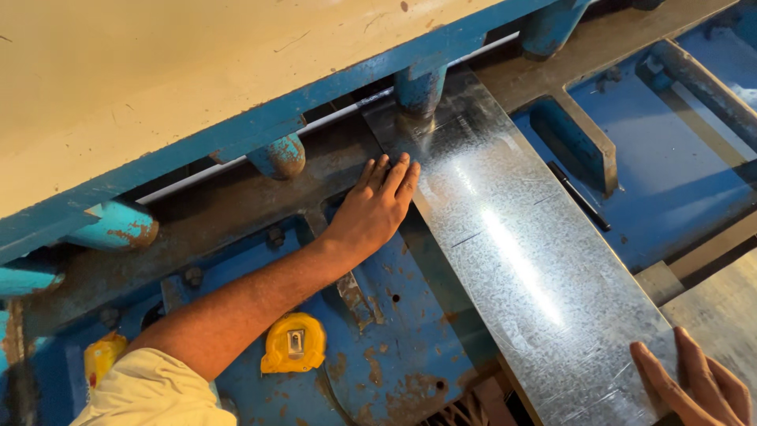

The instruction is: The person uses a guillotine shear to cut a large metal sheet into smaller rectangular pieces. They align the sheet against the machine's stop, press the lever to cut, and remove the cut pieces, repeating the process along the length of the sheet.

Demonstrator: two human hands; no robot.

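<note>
Right hand (694, 383), at five o'clock, flat and open on galvanized steel strip (512, 252) fed under blue shear's hold-down feet (418, 91); left hand (377, 207), open, steadying its edge near twelve o'clock: fingers risk crushing there.

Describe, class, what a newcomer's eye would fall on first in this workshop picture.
A shiny metal sheet runs diagonally into the blue machine, glare along its middle. The left hand rests flat at its left edge, the right hand on its near end. A yellow tape measure lies lower left.
</note>
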